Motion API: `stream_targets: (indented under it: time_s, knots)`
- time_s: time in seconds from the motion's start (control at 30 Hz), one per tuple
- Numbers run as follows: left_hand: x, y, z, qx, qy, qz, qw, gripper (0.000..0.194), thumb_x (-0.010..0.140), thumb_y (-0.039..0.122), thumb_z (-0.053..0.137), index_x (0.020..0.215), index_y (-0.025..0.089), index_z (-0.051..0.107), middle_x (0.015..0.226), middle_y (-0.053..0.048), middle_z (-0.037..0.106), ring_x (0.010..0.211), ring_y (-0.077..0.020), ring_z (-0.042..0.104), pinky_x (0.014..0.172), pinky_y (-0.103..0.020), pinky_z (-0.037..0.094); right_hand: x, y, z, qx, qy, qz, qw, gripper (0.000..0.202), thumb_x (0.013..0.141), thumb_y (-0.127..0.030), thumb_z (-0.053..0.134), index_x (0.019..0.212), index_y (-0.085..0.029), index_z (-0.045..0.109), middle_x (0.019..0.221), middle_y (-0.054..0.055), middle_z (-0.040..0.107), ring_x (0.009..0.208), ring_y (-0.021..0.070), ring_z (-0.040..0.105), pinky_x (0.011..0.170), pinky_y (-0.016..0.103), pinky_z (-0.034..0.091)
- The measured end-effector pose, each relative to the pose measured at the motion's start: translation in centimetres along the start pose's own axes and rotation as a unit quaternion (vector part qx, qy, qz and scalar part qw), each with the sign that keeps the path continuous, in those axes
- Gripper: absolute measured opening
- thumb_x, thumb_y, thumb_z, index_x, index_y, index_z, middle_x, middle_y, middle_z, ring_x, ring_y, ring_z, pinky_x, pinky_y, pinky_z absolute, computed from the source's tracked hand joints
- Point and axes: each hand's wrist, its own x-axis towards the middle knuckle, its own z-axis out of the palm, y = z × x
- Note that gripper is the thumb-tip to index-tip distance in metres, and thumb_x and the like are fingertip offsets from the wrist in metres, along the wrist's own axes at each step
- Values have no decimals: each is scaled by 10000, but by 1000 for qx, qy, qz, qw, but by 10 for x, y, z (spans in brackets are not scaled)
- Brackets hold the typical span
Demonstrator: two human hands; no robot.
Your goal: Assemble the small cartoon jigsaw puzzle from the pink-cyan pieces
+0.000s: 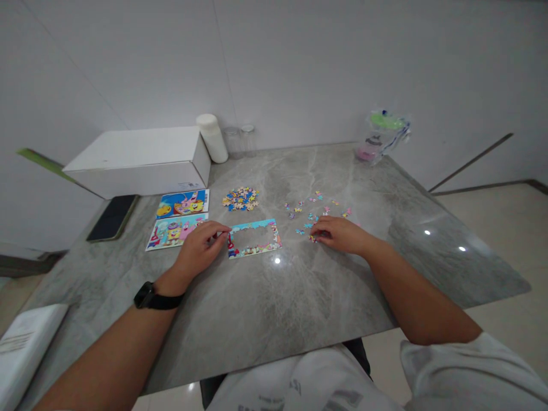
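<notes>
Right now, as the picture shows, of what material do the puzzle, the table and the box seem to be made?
Puzzle: probably printed cardboard; it looks thin, with coloured pictures and a jagged inner edge.
Table: stone or a stone-look top, polished, since pale veins and bright light spots show.
Box: likely white cardboard, matte, with crisp edges and no bright glare.

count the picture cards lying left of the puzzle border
2. The blue card lies in front of the white box; the paler card lies just nearer the person, partly covered by the left hand. Any others underneath would be hidden.
</notes>
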Motion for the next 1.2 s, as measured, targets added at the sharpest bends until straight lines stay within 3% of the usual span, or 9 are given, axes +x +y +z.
stream_targets:
  time_s: [0.27, 0.57, 0.77, 1.2]
  knots:
    - [1, 3, -1, -5, -1, -6, 1000, 284, 1024, 358, 543, 1073, 186, 763, 981, -76, 750, 870, -198, 661, 861, -350, 532, 1, -3, 1, -3, -8, 2, 1000, 218, 939, -276, 655, 1118, -229, 769, 1043, 87, 715, 949, 227, 670, 873, 346, 505]
    - [1, 5, -2, -5, -6, -12, 1000, 301, 1014, 391, 542, 1053, 198, 769, 944, -74, 742, 822, -196, 642, 848, -361, 533, 1, -7, -1, 7, -21, 9, 1000, 158, 922, -257, 649, 1027, -229, 764, 1033, 81, 733, 959, 235, 673, 872, 351, 500]
    - [1, 4, -1, -5, -10, -10, 1000, 296, 1018, 378, 540, 1051, 190, 768, 957, -77, 744, 833, -196, 641, 840, -353, 521, 2, -10, 0, 4, -11, 19, 1000, 242, 937, -340, 665, 1133, -227, 752, 1058, 90, 733, 954, 235, 673, 882, 354, 498]
    - [0, 2, 0, -4, -11, -3, 1000, 301, 1029, 368, 523, 1062, 189, 763, 983, -75, 748, 837, -194, 645, 853, -355, 518, 6, -16, 1, 72, -20, 15, 997, 81, 886, -267, 685, 938, -212, 715, 918, 45, 720, 816, 187, 634, 768, 303, 459]
